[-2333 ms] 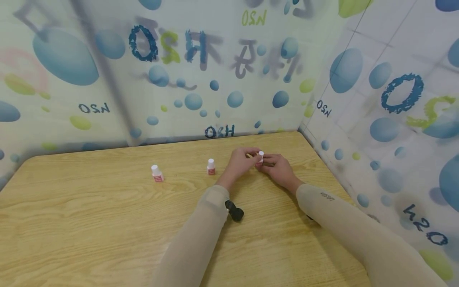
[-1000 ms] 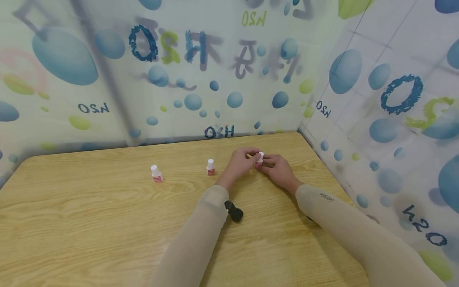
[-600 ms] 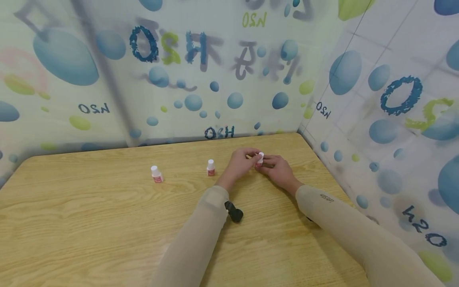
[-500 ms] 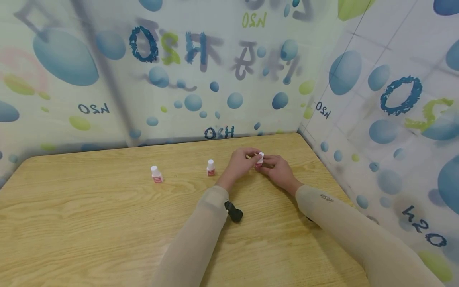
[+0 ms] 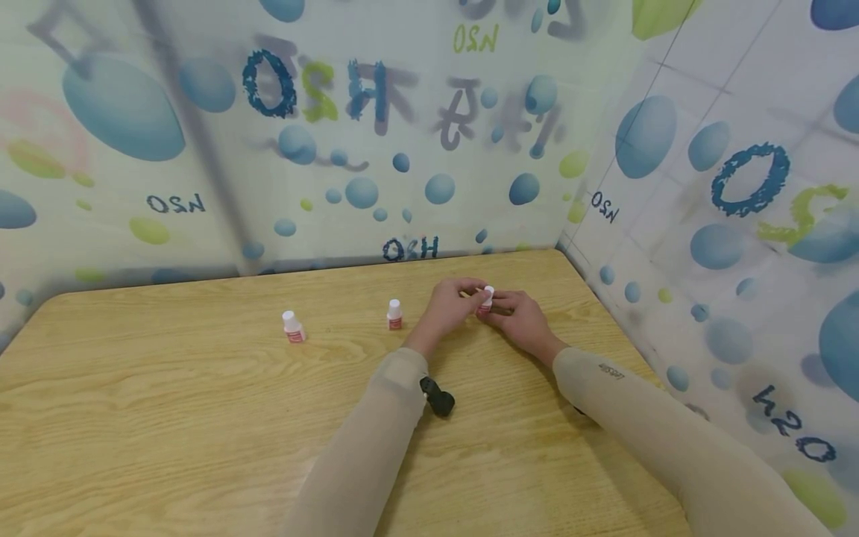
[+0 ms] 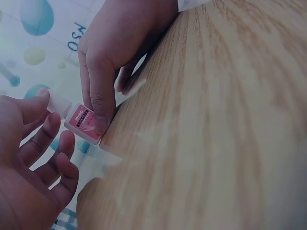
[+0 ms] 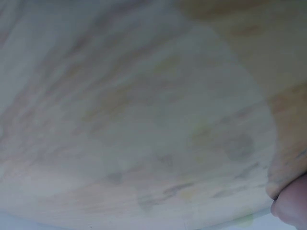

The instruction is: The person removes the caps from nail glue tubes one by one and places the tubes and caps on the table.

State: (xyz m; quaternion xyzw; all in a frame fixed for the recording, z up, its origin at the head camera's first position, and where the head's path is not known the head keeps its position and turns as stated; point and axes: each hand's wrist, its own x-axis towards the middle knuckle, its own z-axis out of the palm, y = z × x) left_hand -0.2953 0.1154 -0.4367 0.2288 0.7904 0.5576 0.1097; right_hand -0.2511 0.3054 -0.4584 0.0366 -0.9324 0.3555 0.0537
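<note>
1. The tabletop [image 5: 168, 418], of pale wood grain, runs across the scene, with the patterned far wall [image 5: 362, 134] behind it.
2. The left bottle [image 5: 293, 328], white with a pink label, stands upright on the tabletop, well apart from the hands.
3. The middle bottle [image 5: 394, 315], of the same kind, stands upright just left of the left hand and slightly farther back than the left bottle.
4. The left sleeve [image 5: 365, 440] is beige and comes in from the near side; a black device [image 5: 439, 397] sits at the right of its cuff.
5. The left hand [image 5: 446, 309] has its grip clamped at the fingertips on the white cap [image 6: 58, 104]; its other fingers are loosely bent and apart from the bottle.
6. The held bottle [image 5: 486, 301] is between the two hands, far and right on the tabletop, cap up, its base low by the wood.
7. The right hand [image 5: 526, 322] has its grip clamped on the bottle's body, one fingertip lying over the pink label; the back of that hold is hidden.
8. The right sleeve [image 5: 637, 418], also beige, slants in from the near right.
9. The right wall [image 5: 738, 298] carries the same blue and green spots.
</note>
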